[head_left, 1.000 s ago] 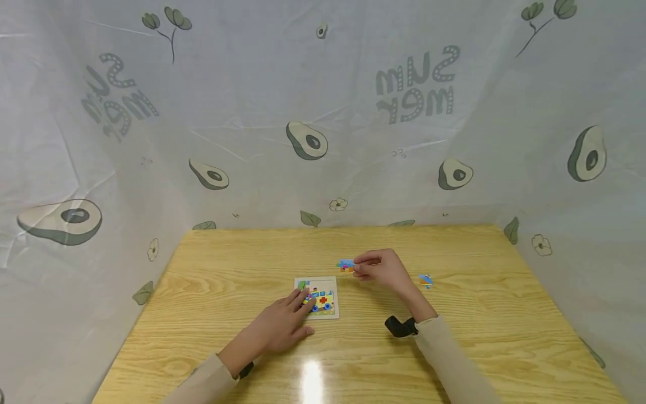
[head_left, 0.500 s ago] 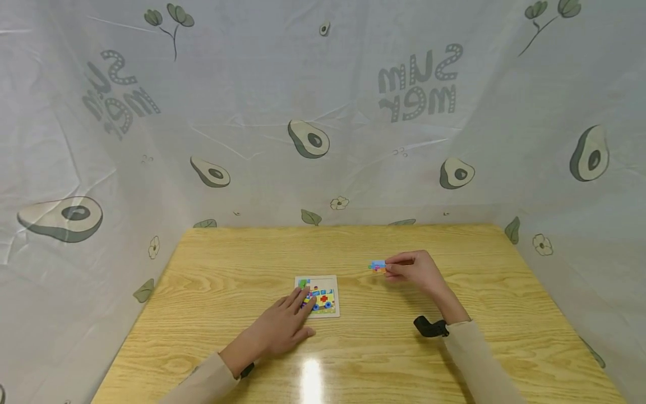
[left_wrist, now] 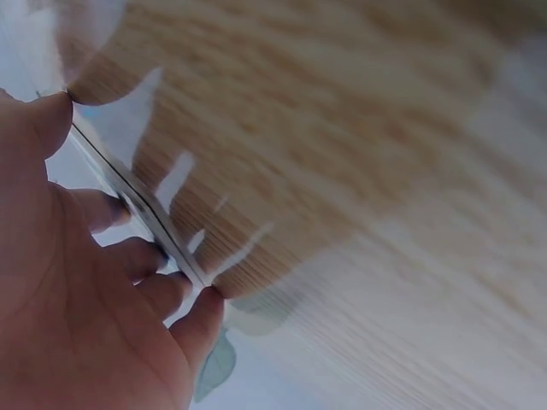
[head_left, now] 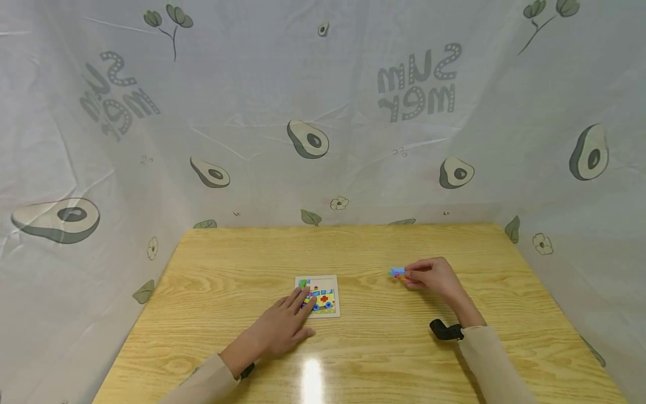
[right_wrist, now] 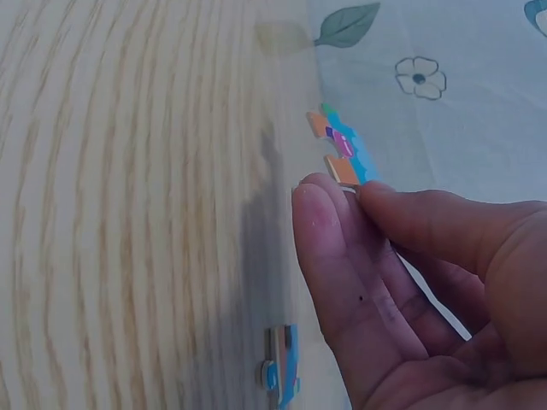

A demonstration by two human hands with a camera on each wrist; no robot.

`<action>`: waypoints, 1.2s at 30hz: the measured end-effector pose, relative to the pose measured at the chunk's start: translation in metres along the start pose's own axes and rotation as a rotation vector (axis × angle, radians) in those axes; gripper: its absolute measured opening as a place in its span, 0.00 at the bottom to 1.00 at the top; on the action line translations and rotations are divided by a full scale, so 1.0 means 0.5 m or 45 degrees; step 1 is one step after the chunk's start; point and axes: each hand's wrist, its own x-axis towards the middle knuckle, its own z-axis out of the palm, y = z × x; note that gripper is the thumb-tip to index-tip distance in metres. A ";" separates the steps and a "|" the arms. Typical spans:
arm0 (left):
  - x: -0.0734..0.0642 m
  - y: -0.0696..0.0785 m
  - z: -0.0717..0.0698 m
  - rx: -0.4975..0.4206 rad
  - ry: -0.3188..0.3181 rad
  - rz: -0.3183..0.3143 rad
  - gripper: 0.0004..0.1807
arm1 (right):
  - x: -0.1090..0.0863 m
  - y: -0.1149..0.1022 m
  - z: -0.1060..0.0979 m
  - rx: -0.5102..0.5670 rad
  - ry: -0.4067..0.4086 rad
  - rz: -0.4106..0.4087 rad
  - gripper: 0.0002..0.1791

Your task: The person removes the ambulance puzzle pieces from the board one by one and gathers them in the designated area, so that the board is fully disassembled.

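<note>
My left hand [head_left: 285, 325] rests with spread, fairly straight fingers on the left part of a small square jigsaw board [head_left: 323, 282] with a yellow ambulance picture. In the left wrist view, the thin board edge [left_wrist: 128, 181] runs under the fingertips. Off to the right, my right hand [head_left: 434, 279] pinches a jigsaw piece [head_left: 397, 271] between thumb and fingers. That held piece [right_wrist: 344, 147] is blue and orange with a pink detail in the right wrist view. A second jigsaw piece [right_wrist: 285, 366] lies on the table below the right hand; the head view hides it.
The wood-grain table [head_left: 242, 258] carries the board. A pale curtain [head_left: 252, 101] printed with avocados and leaves surrounds its back and sides. Each wrist wears a black camera mount, such as the right mount [head_left: 445, 330].
My right hand has moved rightward, away from the board, with the pinched jigsaw piece, and now covers the loose piece in the head view. The left hand stays on the board.
</note>
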 end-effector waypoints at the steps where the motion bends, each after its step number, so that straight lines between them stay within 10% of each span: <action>1: 0.000 0.000 0.000 0.001 0.000 -0.002 0.39 | 0.002 0.004 -0.002 -0.008 0.000 0.001 0.19; 36: 0.001 -0.006 0.005 0.012 0.018 0.003 0.38 | 0.027 -0.008 0.009 -0.670 0.161 0.019 0.08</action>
